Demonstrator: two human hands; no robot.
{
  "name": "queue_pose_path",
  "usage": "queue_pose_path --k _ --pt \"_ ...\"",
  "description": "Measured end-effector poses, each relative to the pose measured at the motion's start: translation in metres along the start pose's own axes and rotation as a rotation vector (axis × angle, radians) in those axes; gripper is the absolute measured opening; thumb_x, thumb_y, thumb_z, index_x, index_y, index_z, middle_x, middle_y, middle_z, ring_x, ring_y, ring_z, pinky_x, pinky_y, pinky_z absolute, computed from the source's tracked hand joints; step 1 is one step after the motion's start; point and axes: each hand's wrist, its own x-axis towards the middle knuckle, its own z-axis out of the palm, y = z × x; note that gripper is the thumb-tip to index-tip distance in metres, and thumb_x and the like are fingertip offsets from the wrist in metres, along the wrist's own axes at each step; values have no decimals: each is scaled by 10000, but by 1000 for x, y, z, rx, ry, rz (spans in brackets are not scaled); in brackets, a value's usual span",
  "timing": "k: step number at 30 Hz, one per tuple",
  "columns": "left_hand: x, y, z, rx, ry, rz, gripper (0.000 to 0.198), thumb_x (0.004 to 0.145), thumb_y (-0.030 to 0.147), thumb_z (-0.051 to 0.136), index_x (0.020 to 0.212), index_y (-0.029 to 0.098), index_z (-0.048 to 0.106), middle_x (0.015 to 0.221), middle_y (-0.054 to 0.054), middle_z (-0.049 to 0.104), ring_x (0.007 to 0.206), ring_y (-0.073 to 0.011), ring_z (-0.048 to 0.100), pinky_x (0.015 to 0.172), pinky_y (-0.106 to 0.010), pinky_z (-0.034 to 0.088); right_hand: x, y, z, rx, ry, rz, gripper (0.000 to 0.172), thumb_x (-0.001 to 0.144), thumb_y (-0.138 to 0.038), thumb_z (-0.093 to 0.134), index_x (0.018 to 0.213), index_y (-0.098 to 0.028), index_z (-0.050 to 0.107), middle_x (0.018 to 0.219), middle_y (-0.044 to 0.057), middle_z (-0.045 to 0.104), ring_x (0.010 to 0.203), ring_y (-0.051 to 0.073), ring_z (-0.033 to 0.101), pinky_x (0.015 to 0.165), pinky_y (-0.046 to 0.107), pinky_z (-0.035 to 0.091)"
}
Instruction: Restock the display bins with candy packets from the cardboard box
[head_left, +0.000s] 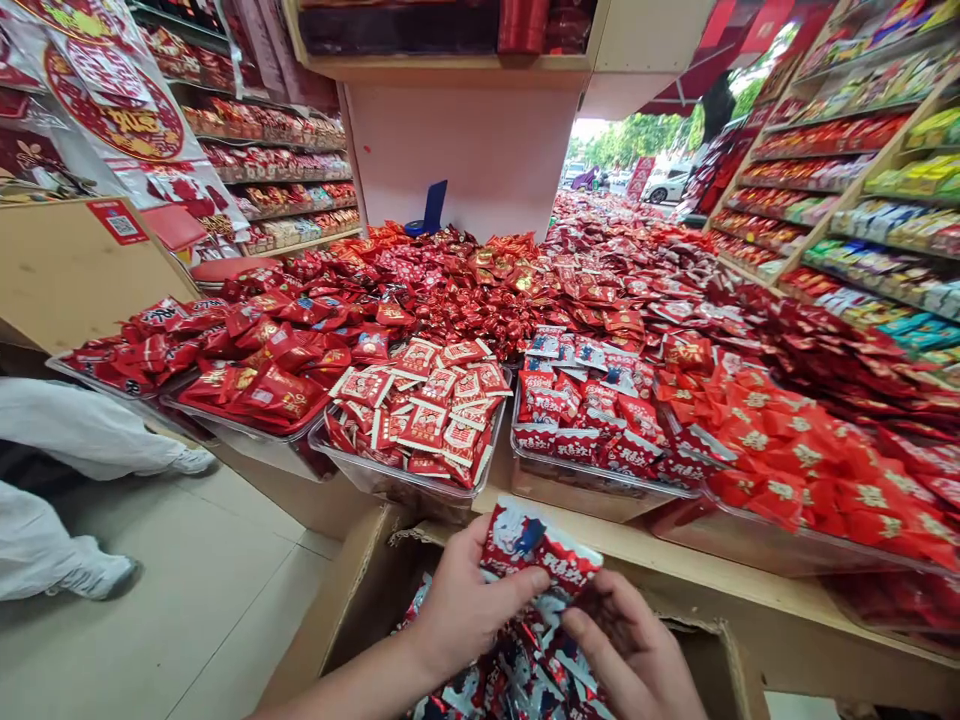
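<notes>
Above an open cardboard box (352,590), the person's left hand (469,610) grasps red-and-white packets (540,550), its thumb pressed across their front while they stick out beyond it toward the right hand (634,640). That hand is half curled at the packets' lower right edge (whether it grips them, one cannot tell), with similar packets (510,680) heaped in the box below.

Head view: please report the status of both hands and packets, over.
Left hand: grip on red-and-white packets, count unclear. Right hand: at their right edge. Cardboard box below, more packets inside, partly hidden by hands.
</notes>
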Motion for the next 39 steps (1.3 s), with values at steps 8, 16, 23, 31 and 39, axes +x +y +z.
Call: queue_pose_path --k 8,16,23,31,39 --pt "-26 -15 -34 -106 -48 -111 320 626 248 729 893 134 594 783 -33 676 687 -156 602 676 -267 476 105 -115 -41 -817 16 -539 160 763 -306 524 811 -232 658 796 45 673 751 205 603 708 329 462" --pt "-32 -7 -36 -196 -12 -101 393 601 268 748 934 135 587 818 -56 678 722 -192 619 706 -319 488 197 -126 -4 -1201 -407 -414 258 827 -208 419 901 -200 665 921 53 688 838 191 617 733 280 442" --pt "-11 30 -47 -61 99 119 317 673 218 700 959 173 571 874 -31 673 748 -151 607 737 -272 481 183 -131 -5 -1263 -416 -399 241 808 -213 431 756 -205 666 700 18 681 636 161 597 572 249 409" --pt "17 56 -32 -166 214 223 358 647 209 714 974 156 576 961 -54 662 811 -171 616 783 -307 482 183 -117 -12 -1131 -340 -390 204 737 -251 520 892 -211 648 882 40 688 779 201 612 689 298 444" --pt "29 63 -18 -78 158 326 341 672 193 691 990 153 575 988 -52 660 865 -171 610 820 -300 466 137 -130 -7 -481 -252 -365 310 742 -437 535 934 -212 628 811 42 666 735 188 595 667 322 464"
